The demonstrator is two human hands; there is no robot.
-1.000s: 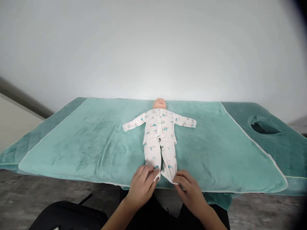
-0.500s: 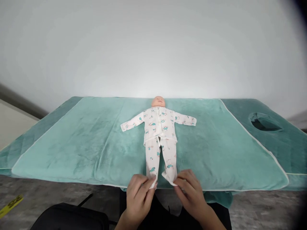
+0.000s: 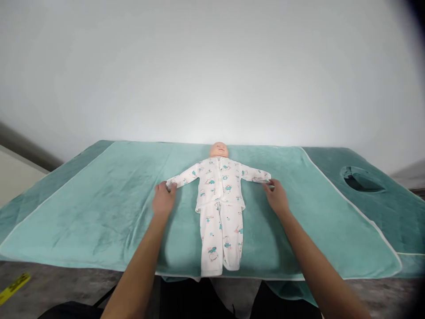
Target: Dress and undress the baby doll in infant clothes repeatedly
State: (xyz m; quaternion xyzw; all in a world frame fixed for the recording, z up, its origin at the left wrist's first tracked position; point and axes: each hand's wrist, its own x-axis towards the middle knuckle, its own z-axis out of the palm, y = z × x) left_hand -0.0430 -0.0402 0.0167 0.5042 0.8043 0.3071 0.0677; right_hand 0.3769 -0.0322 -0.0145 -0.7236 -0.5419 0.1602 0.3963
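Note:
A baby doll [image 3: 218, 149] lies on its back, head toward the wall and arms spread wide. It wears a white printed long-sleeved top [image 3: 212, 184] and matching trousers [image 3: 210, 243], whose legs lie straight toward me, hems close to the near edge. My left hand [image 3: 164, 198] is closed in a pinch at the cuff of the sleeve on the left. At the opposite cuff, my right hand [image 3: 276, 195] pinches the end of the other sleeve [image 3: 256, 174]. The doll's hands and feet do not show.
Under the doll a light green plush cover [image 3: 99, 212] spreads over a bed with a darker green cover [image 3: 335, 173]. An oval opening [image 3: 363, 179] sits at the bed's right end. Behind runs a pale wall [image 3: 212, 75]. Yellow tape [image 3: 15, 288] shows at lower left.
Both hands have let go of the trouser hems and moved up and outward to the sleeve cuffs. The trouser legs now lie flatter, straighter and closer together.

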